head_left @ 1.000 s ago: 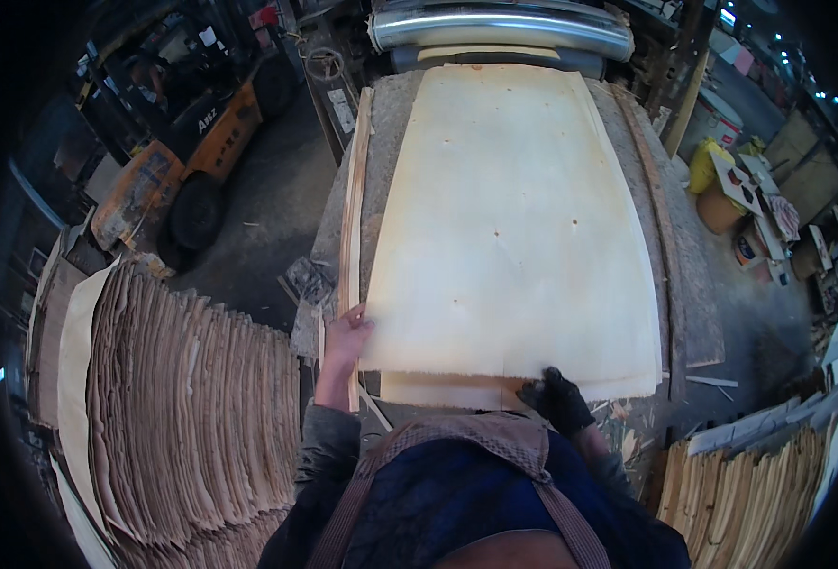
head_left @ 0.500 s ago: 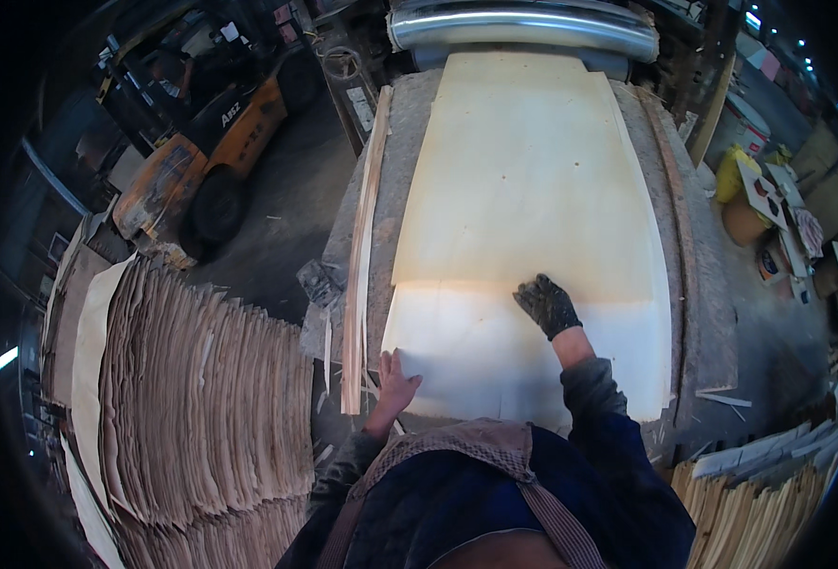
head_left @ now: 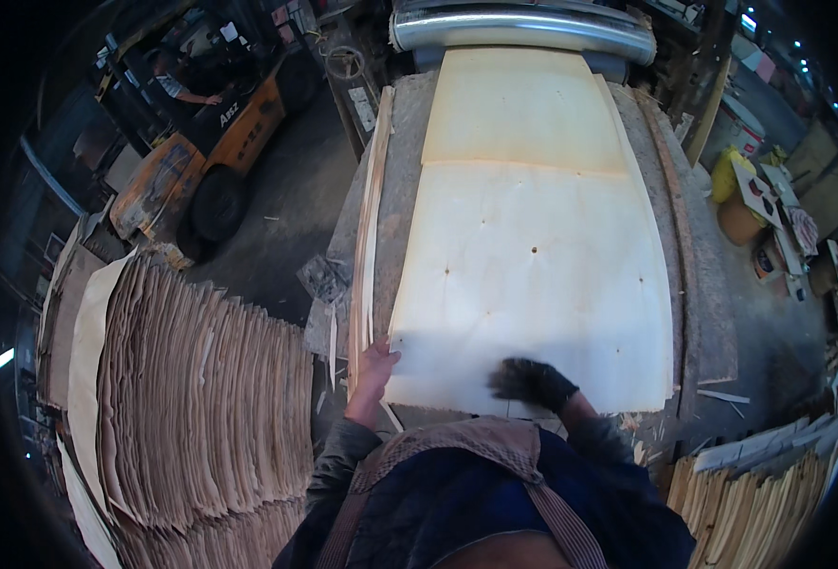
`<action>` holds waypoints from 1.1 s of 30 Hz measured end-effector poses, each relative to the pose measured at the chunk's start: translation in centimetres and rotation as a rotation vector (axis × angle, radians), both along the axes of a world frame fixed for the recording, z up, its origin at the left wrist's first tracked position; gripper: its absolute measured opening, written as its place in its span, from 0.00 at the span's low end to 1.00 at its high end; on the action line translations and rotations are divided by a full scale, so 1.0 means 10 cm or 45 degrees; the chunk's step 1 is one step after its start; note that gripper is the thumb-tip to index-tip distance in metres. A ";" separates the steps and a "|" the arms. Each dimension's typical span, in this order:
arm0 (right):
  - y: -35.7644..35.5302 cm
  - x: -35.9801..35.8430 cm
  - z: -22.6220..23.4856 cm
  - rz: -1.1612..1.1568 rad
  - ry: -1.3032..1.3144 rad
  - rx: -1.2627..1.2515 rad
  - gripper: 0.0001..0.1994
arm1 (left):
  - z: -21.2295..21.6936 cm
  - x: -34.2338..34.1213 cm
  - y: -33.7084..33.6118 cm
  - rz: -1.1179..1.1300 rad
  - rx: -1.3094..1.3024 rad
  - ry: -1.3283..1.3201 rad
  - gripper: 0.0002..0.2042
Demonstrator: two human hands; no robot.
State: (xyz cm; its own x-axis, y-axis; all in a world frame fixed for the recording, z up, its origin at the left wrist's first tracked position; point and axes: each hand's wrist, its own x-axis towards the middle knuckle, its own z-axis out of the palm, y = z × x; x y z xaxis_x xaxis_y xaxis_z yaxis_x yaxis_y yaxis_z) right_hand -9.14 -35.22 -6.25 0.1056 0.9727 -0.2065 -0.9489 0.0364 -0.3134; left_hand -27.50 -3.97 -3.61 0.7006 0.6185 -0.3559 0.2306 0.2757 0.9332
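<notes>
A pale veneer sheet [head_left: 504,303] with several small dark knots lies flat on the worktable in front of me. Beyond it, a yellower veneer sheet [head_left: 523,109] reaches up to a shiny metal roller [head_left: 523,30]. My bare left hand [head_left: 373,370] is at the near left edge of the pale sheet, thumb and fingers closed around that edge. Low over the near edge of the same sheet is my right hand [head_left: 537,383] in a dark glove. Its fingers stretch leftward, slightly blurred, with nothing seen in them.
Wooden strips [head_left: 370,228] run along the table's left side, and a long rail [head_left: 680,228] along its right. A tall veneer stack [head_left: 206,398] stands at left, another stack [head_left: 751,503] at lower right. Behind at left is an orange forklift [head_left: 201,152] with a person aboard.
The yellower sheet has moved away toward the roller, so more pale veneer shows. My right hand has come back toward me. My left hand has shifted left and closed on the edge.
</notes>
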 end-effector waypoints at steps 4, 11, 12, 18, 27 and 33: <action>-0.32 -0.45 0.16 -0.053 -0.121 -0.213 0.22 | 0.39 0.03 0.02 -0.111 -0.121 -0.139 0.18; -0.84 -0.71 -0.13 -0.293 -0.041 -0.316 0.16 | 0.92 0.11 -0.09 -0.133 -0.111 -0.168 0.15; -0.88 -0.72 -0.14 -0.316 -0.036 -0.321 0.16 | 0.97 0.12 -0.09 -0.144 -0.127 -0.195 0.15; -0.93 -0.86 0.07 -0.501 -0.209 -0.544 0.11 | 1.00 0.11 -0.08 -0.135 -0.149 -0.194 0.15; -1.06 -0.75 -0.27 -0.330 -0.347 -0.676 0.14 | -0.02 0.09 0.01 -0.202 1.204 0.513 0.25; -1.15 -0.73 -0.20 -0.457 -0.062 -0.712 0.16 | -0.26 0.12 0.14 -0.239 0.847 0.298 0.23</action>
